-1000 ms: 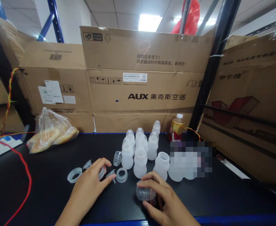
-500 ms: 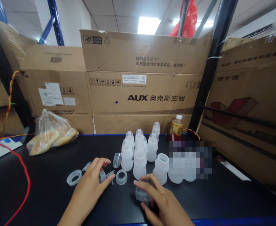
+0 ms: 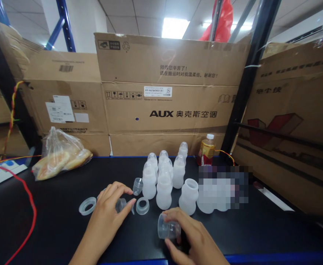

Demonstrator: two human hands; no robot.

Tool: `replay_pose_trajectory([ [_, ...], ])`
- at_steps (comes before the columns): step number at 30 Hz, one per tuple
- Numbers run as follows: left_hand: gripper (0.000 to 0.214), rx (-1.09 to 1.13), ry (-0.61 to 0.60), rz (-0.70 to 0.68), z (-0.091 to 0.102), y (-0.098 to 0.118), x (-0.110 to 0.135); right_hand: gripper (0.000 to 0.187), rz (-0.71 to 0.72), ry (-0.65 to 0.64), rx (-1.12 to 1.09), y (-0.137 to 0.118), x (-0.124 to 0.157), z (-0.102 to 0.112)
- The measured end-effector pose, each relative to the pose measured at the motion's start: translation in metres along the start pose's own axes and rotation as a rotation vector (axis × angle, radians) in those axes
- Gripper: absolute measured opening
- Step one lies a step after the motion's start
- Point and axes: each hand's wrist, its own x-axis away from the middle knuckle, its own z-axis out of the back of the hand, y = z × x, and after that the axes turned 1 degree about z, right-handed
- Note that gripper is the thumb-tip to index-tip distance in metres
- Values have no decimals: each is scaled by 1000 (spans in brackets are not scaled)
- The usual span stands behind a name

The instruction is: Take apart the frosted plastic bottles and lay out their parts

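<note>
My right hand [image 3: 190, 232] grips a clear plastic bottle cap [image 3: 164, 226], tipped on its side near the front of the table. My left hand [image 3: 113, 206] hovers with thumb and fingers apart around a small clear part [image 3: 121, 205], partly hidden by the hand. To its right lies a translucent screw ring [image 3: 142, 211], and another ring [image 3: 83, 211] rests on its left. A second clear cap [image 3: 137, 187] leans beside the white baby bottles [image 3: 149, 184]. Nearest my right hand, an uncapped white bottle [image 3: 188, 202] stands upright with its mouth open.
More bottles stand at the right, partly covered by a pixelated patch. Behind them is a drink bottle [image 3: 207, 151]. A plastic bag of bread [image 3: 60, 160] lies back left, near a red cable [image 3: 29, 195]. Cardboard boxes [image 3: 128, 143] wall the back; a black post [image 3: 241, 88] rises right.
My right hand's fingers have shifted on the clear cap, which now shows more of itself and is turned slightly. My left hand has moved only a little, its fingers still apart.
</note>
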Motion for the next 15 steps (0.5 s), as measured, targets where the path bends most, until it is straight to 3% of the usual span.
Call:
replay_pose_trajectory([
  [5,11,8,15,-60,2,6,1,40,17,9,187,-4,2,-1],
  [9,16,6,11,-88,4,9,1,64,28,62,364,0,5,-9],
  [15,16,1,-3,-103,4,11,0,99,106,163,352,11,4,-16],
])
